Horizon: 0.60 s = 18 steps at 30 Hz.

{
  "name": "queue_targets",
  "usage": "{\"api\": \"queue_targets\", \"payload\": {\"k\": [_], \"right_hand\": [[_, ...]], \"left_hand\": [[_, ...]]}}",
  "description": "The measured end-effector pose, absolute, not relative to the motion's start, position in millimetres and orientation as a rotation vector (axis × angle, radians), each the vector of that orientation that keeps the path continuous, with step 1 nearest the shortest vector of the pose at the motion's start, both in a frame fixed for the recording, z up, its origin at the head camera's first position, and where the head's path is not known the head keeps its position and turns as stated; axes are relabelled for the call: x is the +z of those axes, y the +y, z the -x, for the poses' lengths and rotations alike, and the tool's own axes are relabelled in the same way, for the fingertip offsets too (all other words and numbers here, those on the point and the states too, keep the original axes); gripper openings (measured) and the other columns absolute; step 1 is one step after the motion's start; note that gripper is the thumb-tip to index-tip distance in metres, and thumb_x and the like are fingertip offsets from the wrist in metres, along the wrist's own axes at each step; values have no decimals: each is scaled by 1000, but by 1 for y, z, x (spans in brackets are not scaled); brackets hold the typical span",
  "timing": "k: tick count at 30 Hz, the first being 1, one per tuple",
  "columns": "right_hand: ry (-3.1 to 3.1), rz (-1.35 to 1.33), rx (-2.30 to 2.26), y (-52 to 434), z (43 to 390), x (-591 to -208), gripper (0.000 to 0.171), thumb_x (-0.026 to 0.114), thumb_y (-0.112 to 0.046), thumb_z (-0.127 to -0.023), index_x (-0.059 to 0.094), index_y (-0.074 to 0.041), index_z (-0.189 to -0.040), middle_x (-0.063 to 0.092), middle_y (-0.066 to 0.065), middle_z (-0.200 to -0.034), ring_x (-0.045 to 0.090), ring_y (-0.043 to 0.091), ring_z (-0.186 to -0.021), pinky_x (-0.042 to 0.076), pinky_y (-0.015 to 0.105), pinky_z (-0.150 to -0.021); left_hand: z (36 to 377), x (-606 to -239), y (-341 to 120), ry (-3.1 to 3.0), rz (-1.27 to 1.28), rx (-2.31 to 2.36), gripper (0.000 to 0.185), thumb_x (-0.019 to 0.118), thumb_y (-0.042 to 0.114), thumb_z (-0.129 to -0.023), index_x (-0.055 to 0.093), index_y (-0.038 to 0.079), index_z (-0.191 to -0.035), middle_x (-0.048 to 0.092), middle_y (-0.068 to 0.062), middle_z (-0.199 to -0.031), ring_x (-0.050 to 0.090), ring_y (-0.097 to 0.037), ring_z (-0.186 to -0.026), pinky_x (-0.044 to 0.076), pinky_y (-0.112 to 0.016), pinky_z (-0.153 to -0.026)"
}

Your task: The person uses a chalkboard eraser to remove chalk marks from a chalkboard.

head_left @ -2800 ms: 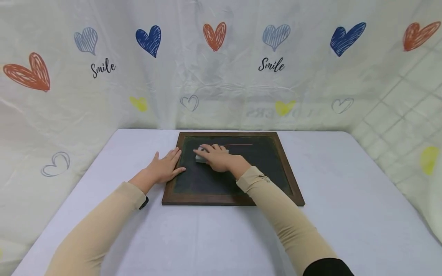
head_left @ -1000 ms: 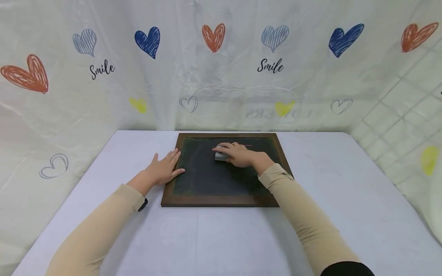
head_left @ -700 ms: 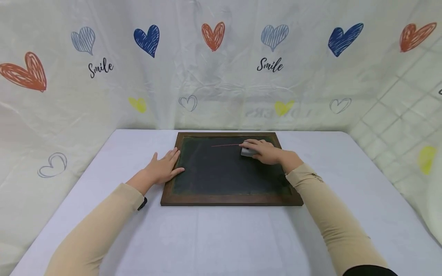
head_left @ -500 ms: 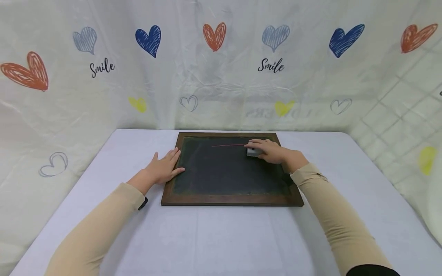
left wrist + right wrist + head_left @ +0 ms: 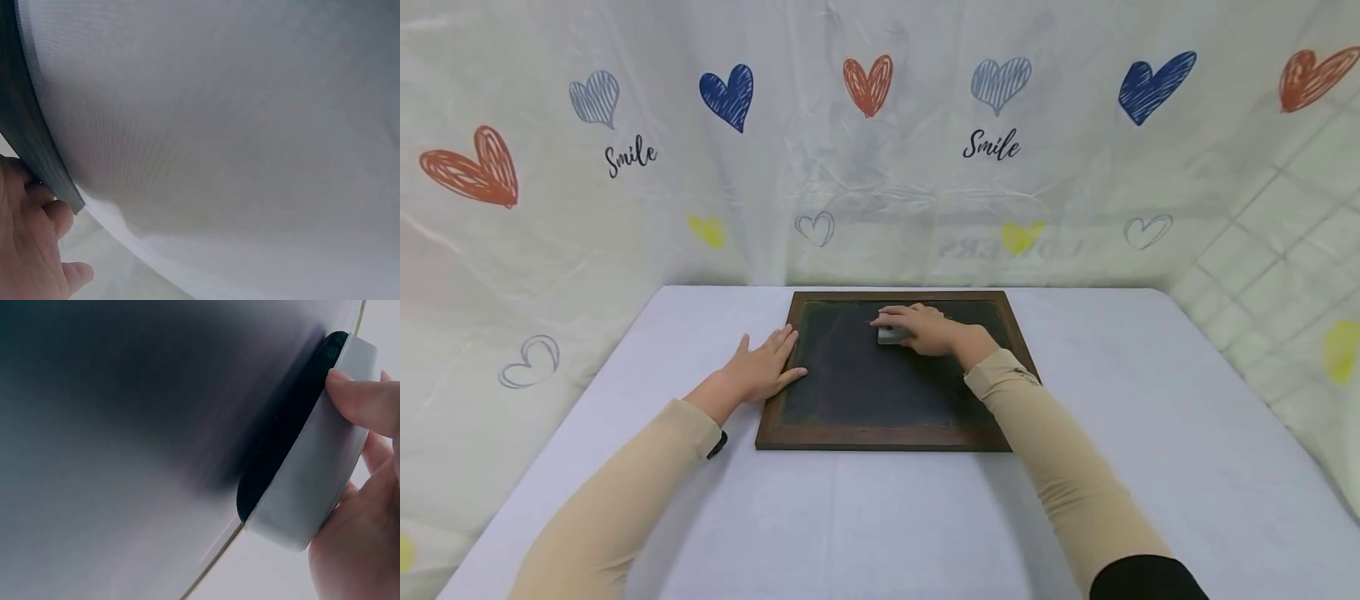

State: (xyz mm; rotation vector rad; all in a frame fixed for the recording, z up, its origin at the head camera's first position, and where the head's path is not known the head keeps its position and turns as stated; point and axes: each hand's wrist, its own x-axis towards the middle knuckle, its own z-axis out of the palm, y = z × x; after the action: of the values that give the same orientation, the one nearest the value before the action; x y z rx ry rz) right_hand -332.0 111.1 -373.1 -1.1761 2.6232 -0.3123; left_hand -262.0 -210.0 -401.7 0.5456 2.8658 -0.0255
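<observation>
While "Smile" (image 5: 991,145) marks the backdrop, right hand (image 5: 925,329) fingers clamp eraser (image 5: 889,335), left hand (image 5: 762,371) flat.

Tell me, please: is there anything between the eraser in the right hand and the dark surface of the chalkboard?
Nothing visible. The right hand grips the eraser, whose black pad lies directly against the chalkboard.

Both arms wear long, close-fitting beige sleeves (image 5: 625,492) ending well behind the bare fingers (image 5: 784,337). A black cuff (image 5: 717,444) edges the left wrist; black cloth (image 5: 1142,579) covers the right upper arm.
</observation>
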Motion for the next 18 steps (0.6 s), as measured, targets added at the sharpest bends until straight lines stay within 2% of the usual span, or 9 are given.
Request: {"api": "queue_targets", "payload": {"k": [8, 18], "right_hand": [[2622, 1221, -256, 73, 328, -375, 60, 55, -3, -106, 38, -19, -161, 22, 15, -168, 29, 45, -146, 22, 63, -117], [2641, 1230, -252, 106, 325, -380, 58, 52, -7, -108, 32, -17, -162, 19, 17, -168, 29, 46, -145, 23, 65, -115]], "left_hand": [[263, -400, -212, 2877, -547, -29, 81, 40, 52, -109, 14, -1, -163, 9, -19, -170, 16, -35, -155, 9, -71, -117], [261, -403, -212, 2865, -544, -9, 80, 40, 52, -109, 14, -1, -163, 8, -19, -170, 15, -35, -155, 8, -70, -117]]}}
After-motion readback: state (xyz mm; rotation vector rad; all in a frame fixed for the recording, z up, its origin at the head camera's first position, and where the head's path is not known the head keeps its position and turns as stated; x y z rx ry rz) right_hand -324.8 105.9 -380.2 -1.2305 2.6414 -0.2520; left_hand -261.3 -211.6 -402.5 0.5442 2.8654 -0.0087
